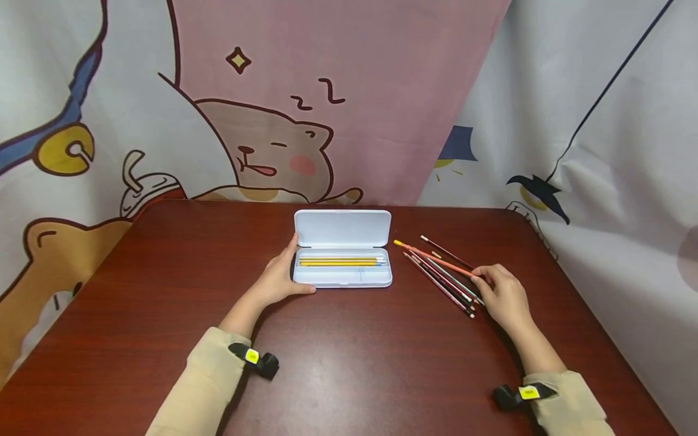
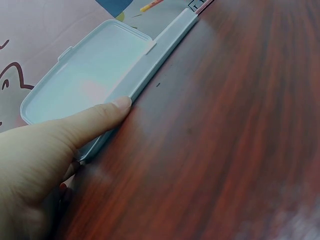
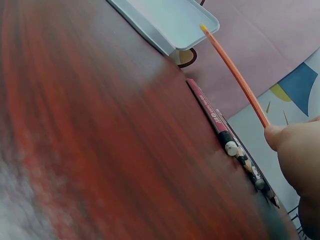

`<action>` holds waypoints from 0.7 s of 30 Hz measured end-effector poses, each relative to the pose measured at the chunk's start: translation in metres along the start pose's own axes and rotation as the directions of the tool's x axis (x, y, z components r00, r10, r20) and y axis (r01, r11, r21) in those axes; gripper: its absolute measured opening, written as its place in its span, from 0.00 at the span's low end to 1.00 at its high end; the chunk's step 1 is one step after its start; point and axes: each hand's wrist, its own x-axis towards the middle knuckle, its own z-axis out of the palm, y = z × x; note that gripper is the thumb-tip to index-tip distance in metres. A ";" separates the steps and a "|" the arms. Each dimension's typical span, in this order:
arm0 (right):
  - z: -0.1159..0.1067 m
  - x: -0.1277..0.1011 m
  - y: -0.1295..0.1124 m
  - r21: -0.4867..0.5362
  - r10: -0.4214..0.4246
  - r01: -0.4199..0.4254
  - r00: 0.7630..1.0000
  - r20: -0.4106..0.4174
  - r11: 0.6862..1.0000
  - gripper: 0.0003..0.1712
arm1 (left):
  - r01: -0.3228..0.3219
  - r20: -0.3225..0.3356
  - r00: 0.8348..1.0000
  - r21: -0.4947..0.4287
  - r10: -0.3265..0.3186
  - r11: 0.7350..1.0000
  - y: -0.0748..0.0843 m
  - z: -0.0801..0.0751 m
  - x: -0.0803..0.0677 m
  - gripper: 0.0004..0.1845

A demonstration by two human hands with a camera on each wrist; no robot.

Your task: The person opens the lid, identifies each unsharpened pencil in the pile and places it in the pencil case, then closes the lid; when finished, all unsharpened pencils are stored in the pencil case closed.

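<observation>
A white pencil case [image 1: 327, 278] lies with its lid [image 1: 342, 228] raised, and a few yellow pencils [image 1: 338, 263] rest in its rear compartment. My left hand [image 1: 277, 275] grips the case's left end, thumb [image 2: 102, 117] along the front edge and fingers toward the back. To the right, my right hand [image 1: 504, 300] pinches an orange pencil [image 1: 436, 259] near one end. Its yellow tip points left toward the case, and in the right wrist view it stands above the other pencils. Several dark red, black and green pencils [image 1: 438, 281] lie in a loose pile beneath it.
The brown wooden table [image 1: 343, 363] reaches back to a cartoon-printed curtain [image 1: 382, 121], which also hangs along the right side. One dark pencil with a white end [image 1: 436, 243] lies at the back of the pile.
</observation>
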 end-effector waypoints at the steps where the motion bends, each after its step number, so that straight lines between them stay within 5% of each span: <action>1: 0.001 0.001 -0.001 0.006 -0.013 0.013 1.000 -0.003 1.000 0.04 | 0.000 0.000 1.000 0.003 0.000 1.000 0.000 0.000 0.000 0.71; 21: 0.005 0.007 -0.026 0.110 -0.110 0.108 0.994 0.012 0.988 0.07 | -0.007 0.006 1.000 0.005 0.007 1.000 0.001 -0.001 0.000 0.71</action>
